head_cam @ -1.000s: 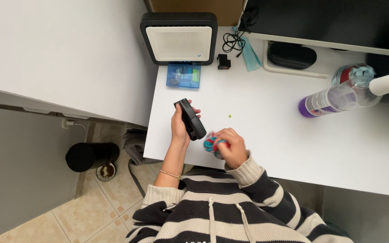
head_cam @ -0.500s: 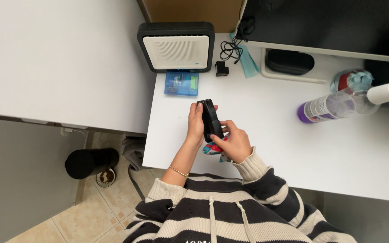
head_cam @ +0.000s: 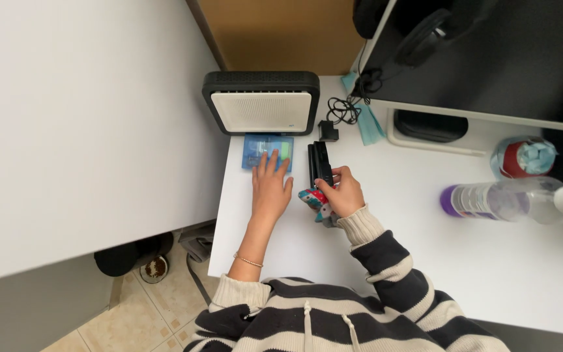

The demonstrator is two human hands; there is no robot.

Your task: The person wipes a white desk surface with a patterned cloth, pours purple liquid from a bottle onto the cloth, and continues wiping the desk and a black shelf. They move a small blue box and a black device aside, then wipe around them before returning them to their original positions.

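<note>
L hand (head_cam: 270,189) flat, fingers spread, tips on blue box (head_cam: 267,151). R hand (head_cam: 343,192) grip round black stapler (head_cam: 319,164) w/ colourful cloth (head_cam: 314,199), resting on tabletop (head_cam: 425,221).

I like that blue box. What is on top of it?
The left hand reaches over the flat blue box, with its fingertips on the lid. Through the clear lid, green and blue shapes show; what they are is too small to tell.

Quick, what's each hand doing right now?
Left hand: open, fingertips on the blue case.
Right hand: closed on the black stapler and a colourful cloth.
</note>
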